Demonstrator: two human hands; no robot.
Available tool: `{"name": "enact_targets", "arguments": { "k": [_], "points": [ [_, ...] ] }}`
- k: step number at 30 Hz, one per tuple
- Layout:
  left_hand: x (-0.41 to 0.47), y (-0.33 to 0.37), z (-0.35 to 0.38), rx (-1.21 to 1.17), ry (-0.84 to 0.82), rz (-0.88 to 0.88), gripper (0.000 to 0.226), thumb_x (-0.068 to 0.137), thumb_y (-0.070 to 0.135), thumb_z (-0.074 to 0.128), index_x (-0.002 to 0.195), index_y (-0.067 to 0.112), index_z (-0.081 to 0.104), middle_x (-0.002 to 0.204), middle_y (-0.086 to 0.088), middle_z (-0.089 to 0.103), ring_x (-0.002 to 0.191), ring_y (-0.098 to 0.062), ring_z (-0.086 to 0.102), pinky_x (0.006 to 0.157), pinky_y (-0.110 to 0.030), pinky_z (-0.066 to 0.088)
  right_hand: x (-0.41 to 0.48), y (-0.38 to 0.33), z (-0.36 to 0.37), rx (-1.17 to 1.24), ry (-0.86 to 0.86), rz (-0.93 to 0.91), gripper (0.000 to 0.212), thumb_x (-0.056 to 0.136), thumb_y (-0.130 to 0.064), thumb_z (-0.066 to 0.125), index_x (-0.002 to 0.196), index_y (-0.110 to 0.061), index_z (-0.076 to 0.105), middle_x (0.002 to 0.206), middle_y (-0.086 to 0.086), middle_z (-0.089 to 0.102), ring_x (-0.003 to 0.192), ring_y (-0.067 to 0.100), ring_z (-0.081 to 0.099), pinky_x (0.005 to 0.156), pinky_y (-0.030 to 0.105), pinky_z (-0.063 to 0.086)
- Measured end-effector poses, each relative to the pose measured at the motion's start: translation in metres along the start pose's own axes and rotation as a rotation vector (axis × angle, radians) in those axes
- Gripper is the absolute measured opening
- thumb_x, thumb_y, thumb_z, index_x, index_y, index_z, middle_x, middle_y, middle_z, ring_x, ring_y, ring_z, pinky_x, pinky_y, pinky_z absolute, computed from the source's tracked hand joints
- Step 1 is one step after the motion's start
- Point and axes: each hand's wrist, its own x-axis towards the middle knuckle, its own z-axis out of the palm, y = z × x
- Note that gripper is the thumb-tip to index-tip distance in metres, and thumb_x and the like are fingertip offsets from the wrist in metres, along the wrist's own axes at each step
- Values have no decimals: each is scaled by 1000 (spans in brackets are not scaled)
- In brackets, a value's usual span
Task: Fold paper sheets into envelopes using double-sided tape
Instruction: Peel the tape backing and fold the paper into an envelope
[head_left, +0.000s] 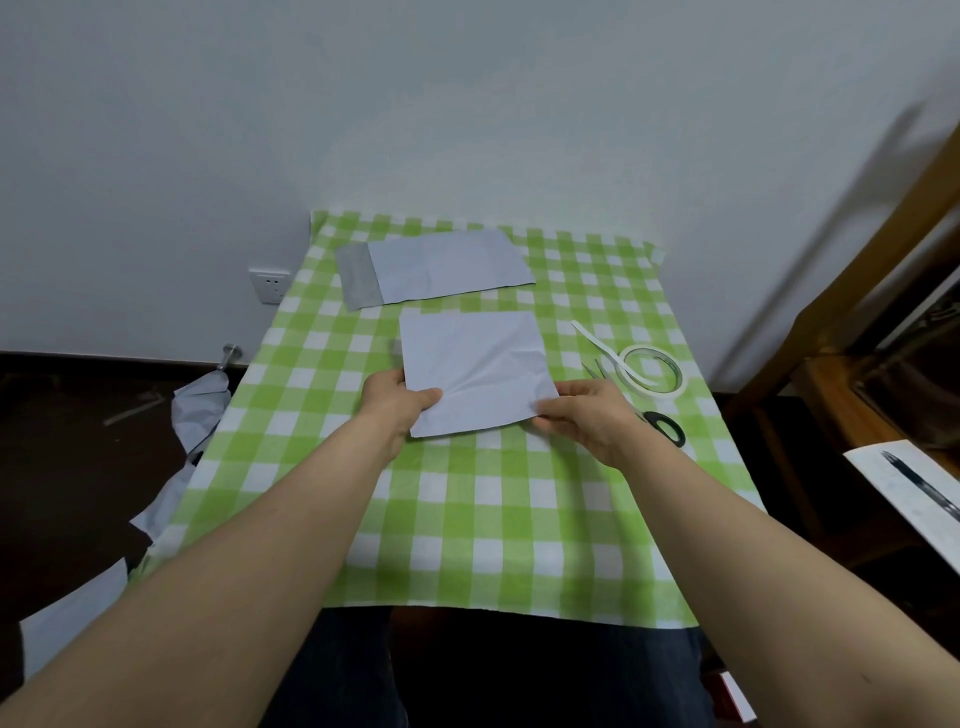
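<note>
The person holds one white paper sheet (478, 364) with both hands over the middle of the table (467, 519), which is covered by a green-and-white checked cloth. The left hand (397, 402) pinches the near left corner of the sheet: the thumb lies on top and the other fingers are under the paper, hidden. The right hand (587, 415) pinches the near right corner in the same way, with the fingers curled around the edge. The sheet is creased and looks folded into a nearly square shape. I cannot tell if its far edge rests on the cloth.

Near the far edge of the table lies a second folded sheet (441, 267) – white, with a grey flap open on its left side. It is apart from the held sheet.

Toward the right edge of the table there is a roll of double-sided tape (649, 391), with one loose strip going out toward the far side. Scissors (653, 417) with black handles lie just beside the roll, partly hidden behind the right hand.

White paper scraps (200, 410) hang beside the left edge of the table.
</note>
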Motion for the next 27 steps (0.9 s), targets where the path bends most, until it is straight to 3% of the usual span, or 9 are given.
{"name": "enact_targets", "arguments": {
  "k": [4,7,10,13,16,18,21,23,27],
  "points": [
    [2,0,2,-8,-1,-4,43,82,-7,65,124,-4,54,120,-14,62,105,-31,61,94,-42,49,2,-2,-1,-37,14,-29,33,83,22,44,109,8,59,102,19,65,78,25,66,62,23,59],
    [4,2,5,1,-2,-11,40,82,-8,64,121,-3,56,117,-13,63,104,-31,62,95,-42,49,7,-6,-1,2,41,-24,23,83,15,45,95,5,61,94,17,66,76,25,65,60,23,59],
    [8,4,9,0,-7,-16,34,80,-14,57,112,-4,59,109,-14,64,99,-32,62,92,-42,51,9,-6,0,-78,64,-49,29,83,18,49,106,6,60,91,11,66,78,23,66,67,24,59],
    [10,7,16,83,-16,47,42,78,-12,56,119,-2,55,113,-13,62,105,-31,60,92,-39,50,12,-8,2,-188,126,-45,38,85,11,41,117,-1,58,108,11,63,95,26,62,84,31,55],
    [12,5,19,496,138,210,62,84,1,58,141,8,35,142,-12,37,131,-27,39,102,-34,36,22,-7,1,-638,290,-202,53,89,-7,39,142,-11,37,142,10,41,130,28,40,107,39,34],
    [10,2,21,735,181,442,57,90,3,50,144,13,35,152,-11,24,139,-25,25,111,-32,24,27,-2,3,-951,324,-427,52,95,-14,37,146,-12,30,151,10,29,139,27,26,114,38,22],
    [9,-10,32,1145,-35,744,48,99,14,36,146,15,31,156,-5,19,145,-22,13,117,-32,8,32,10,15,-1272,88,-605,51,102,-28,27,151,-20,14,160,3,5,147,21,2,119,34,2],
    [8,-19,39,1353,-161,726,50,103,27,24,151,18,12,159,0,4,146,-20,-3,118,-36,-2,35,19,21,-1441,-47,-588,53,103,-38,19,151,-24,2,159,-2,-9,146,17,-13,117,33,-9],
    [14,-29,39,1462,-245,565,55,102,38,13,151,17,-2,159,1,-10,145,-17,-12,117,-37,-6,43,26,19,-1520,-97,-418,56,102,-44,13,151,-23,-5,158,-4,-14,145,15,-15,118,35,-9]
  ]
}}
